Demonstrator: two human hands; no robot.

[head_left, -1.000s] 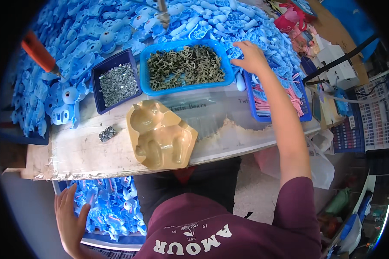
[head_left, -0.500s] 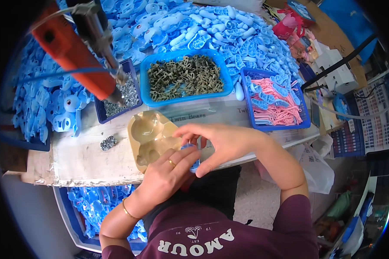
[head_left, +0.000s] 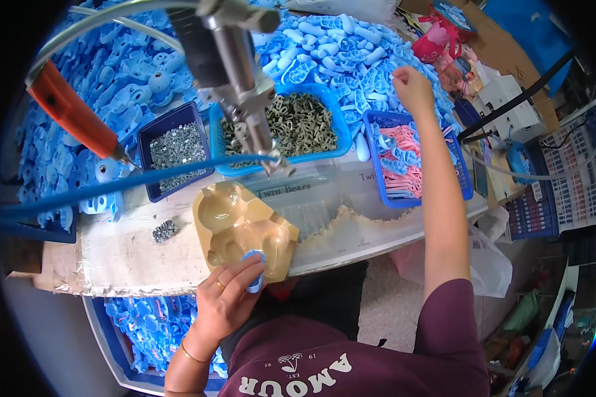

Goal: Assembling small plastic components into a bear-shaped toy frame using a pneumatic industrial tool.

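My left hand (head_left: pixel 228 291) is closed on a small blue plastic part (head_left: pixel 255 281) at the near edge of a tan moulded fixture (head_left: pixel 235 228). The fingers cover much of that part. My right hand (head_left: pixel 414 92) is stretched out over the pile of blue plastic shells (head_left: pixel 354 83), beyond a blue basket (head_left: pixel 412 200) of pink and blue pieces. Its fingers are curled together, and whatever they may hold is hidden.
An orange power screwdriver (head_left: pixel 76 112) and a metal tool head (head_left: pixel 242 86) hang over the table's left half. Behind the fixture stand a dark blue tray of screws (head_left: pixel 153 190) and a light blue tray of olive clips (head_left: pixel 343 142). Loose screws (head_left: pixel 165 231) lie left of the fixture.
My right hand has left the blue part and moved far and right to the shell pile. My left hand has shifted left with the part. The screwdriver and tool head have swung.
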